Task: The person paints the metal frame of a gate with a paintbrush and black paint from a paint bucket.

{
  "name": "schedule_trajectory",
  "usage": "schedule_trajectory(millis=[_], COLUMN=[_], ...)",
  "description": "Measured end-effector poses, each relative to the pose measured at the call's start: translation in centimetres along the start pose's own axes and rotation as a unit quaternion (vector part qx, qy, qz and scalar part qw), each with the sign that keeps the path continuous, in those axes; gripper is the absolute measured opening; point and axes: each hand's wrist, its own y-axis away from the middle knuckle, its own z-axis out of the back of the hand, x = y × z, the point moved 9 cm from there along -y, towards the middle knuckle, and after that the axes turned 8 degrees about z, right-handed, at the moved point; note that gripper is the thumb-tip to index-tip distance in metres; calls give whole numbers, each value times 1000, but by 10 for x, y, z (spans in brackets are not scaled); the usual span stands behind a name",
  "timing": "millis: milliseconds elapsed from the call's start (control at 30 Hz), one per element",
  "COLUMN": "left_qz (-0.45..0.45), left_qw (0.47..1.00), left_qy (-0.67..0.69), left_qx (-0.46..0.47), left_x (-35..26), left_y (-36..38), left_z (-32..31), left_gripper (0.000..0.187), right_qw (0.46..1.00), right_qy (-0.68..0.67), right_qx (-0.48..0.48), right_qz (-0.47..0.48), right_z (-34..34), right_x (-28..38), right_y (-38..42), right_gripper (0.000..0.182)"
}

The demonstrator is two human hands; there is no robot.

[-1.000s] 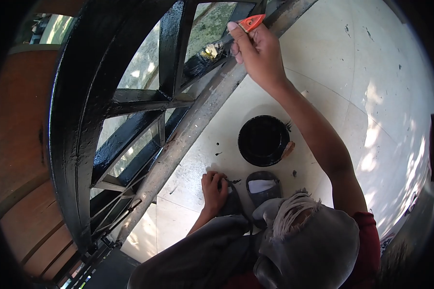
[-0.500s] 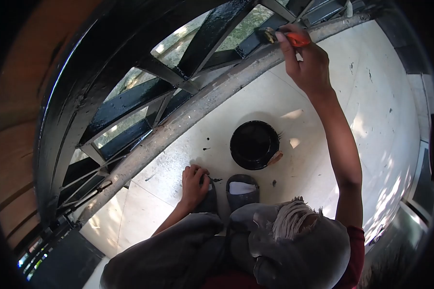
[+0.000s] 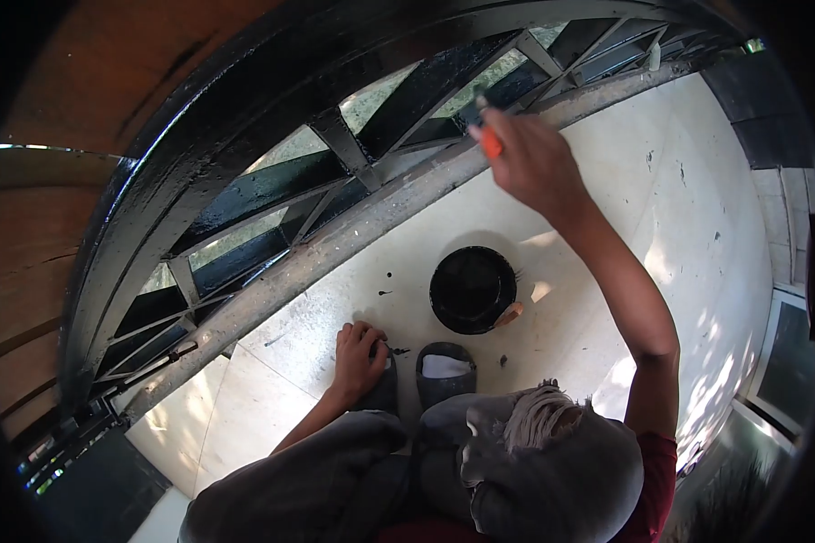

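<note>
My right hand (image 3: 536, 167) is closed around the orange handle of a paintbrush (image 3: 491, 142). The brush's bristle end, blurred, is close against the slats of a glossy black metal gate (image 3: 285, 192). My left hand (image 3: 359, 362) hangs down by my left slipper (image 3: 380, 395), its fingers loosely bent over the toe and holding nothing. On the floor in front of my feet stands a round black basin (image 3: 473, 288) with dark liquid inside. A brown, stick-like piece (image 3: 509, 315) lies at its lower right rim.
A grey concrete ledge (image 3: 335, 237) runs diagonally under the gate. The pale tiled floor (image 3: 598, 299) carries dark drips and specks. My right slipper (image 3: 445, 385) is just below the basin. Wooden boards (image 3: 36, 226) rise at the left, and a framed panel (image 3: 783, 362) stands at the right.
My right hand has moved left and down along the gate with the paintbrush. The view has shifted slightly. My left hand stays by the slipper.
</note>
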Motion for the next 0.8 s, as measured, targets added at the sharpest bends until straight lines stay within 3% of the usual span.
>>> schedule_trajectory(millis=[67, 267, 333, 400, 467, 500, 600, 733, 800], left_qz=[0, -4, -5, -6, -7, -6, -7, -5, -7], left_qw=[1000, 1000, 1000, 1000, 1000, 1000, 1000, 1000, 1000], left_qy=[6, 6, 4, 2, 4, 4, 6, 4, 1], left_qx=[0, -8, -9, -10, -13, -13, -15, -11, -8], left_x=[-2, -4, -3, -2, -3, -3, -1, -2, -3], left_y=[0, 0, 0, 0, 0, 0, 0, 0, 0], left_z=[2, 3, 2, 3, 3, 2, 2, 1, 1], left_gripper=[10, 11, 10, 10, 10, 10, 10, 10, 10], right_qw=[993, 999, 968, 952, 980, 993, 998, 998, 1000], right_qy=[116, 10, -194, -219, -116, -36, 55, 59, -1], right_qx=[-27, 35, -65, -73, -32, -61, -32, 2, 14], right_qz=[-12, 20, -148, -199, -156, -91, -20, -2, -1], right_z=[11, -38, -31, -28, -13, 3, 22, -3, -20], right_x=[-19, 15, -8, -33, -45, -36, -23, -21, -9], right_y=[1, 30, 37, 47, 43, 35, 25, 29, 27], right_gripper=[21, 18, 18, 20, 24, 25, 26, 25, 23])
